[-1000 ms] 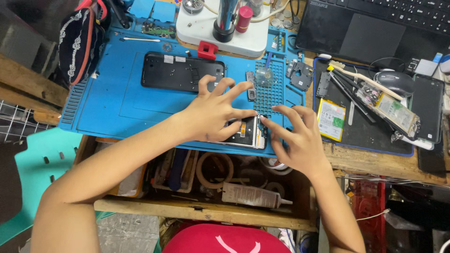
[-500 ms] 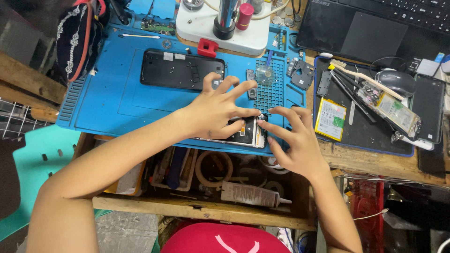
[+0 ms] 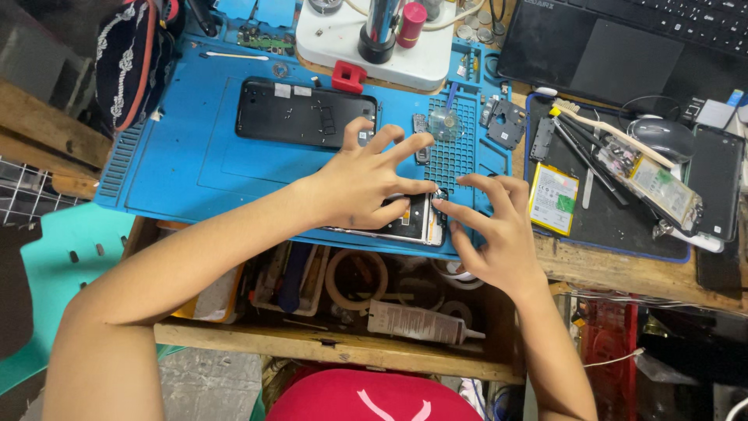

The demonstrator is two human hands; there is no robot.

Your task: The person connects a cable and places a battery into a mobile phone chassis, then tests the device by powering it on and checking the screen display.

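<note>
At the near edge of the blue mat (image 3: 195,168), an opened phone (image 3: 405,222) is pinned flat under the left hand (image 3: 362,183), whose fingers are spread wide across it. The phone's right end is touched by the right hand (image 3: 495,238), fingers curled and parted. A black back cover (image 3: 304,113) lies just beyond, a battery (image 3: 553,199) towards the surface's right edge.

A matt blue rubbery mat (image 3: 195,168) with ribbed edges is laid over a rough, worn wooden surface (image 3: 623,273). A matt black plastic phone back (image 3: 300,113) is seen on it. The opened phone (image 3: 405,222) under the fingers shows shiny metal edging. A glossy white plastic base (image 3: 421,62) carries a polished metal column (image 3: 382,19).
</note>
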